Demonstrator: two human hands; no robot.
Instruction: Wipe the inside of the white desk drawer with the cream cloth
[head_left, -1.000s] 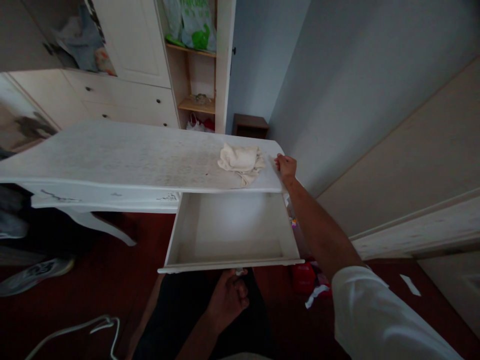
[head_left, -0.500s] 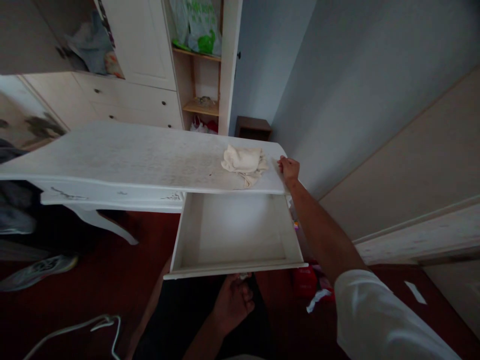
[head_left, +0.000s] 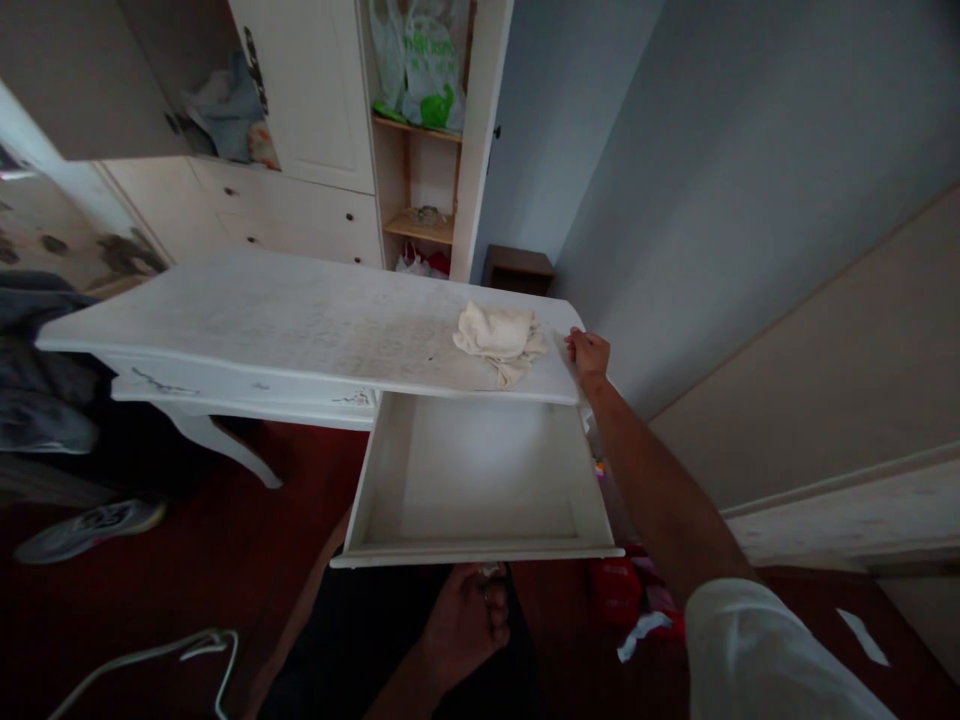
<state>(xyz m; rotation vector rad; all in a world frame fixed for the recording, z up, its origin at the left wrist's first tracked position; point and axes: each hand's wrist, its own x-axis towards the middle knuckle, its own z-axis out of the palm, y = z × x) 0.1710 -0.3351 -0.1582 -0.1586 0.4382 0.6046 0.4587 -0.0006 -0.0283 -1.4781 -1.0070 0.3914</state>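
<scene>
A white drawer (head_left: 487, 480) is pulled out of the white desk (head_left: 300, 320), and its inside is bare. Below its front panel, my left hand (head_left: 466, 620) has its fingers curled at the drawer knob (head_left: 491, 569). My right hand (head_left: 589, 355) is closed in a loose fist and rests at the desk top's right edge, with nothing visible in it. Just left of that hand, a crumpled cream cloth (head_left: 499, 340) lies on the desk top. Grey smudges mark the desk surface left of the cloth.
A white wardrobe (head_left: 315, 130) stands behind the desk, plastic bags (head_left: 431, 70) on its shelf. The grey wall (head_left: 712, 170) runs along the right. On the floor are a shoe (head_left: 94, 527), a white hanger (head_left: 135, 655) and a red box (head_left: 616, 590).
The view has shifted slightly, so the furniture appears a little further right and lower. Both hands keep their places at the desk edge and the drawer knob; the drawer stays out.
</scene>
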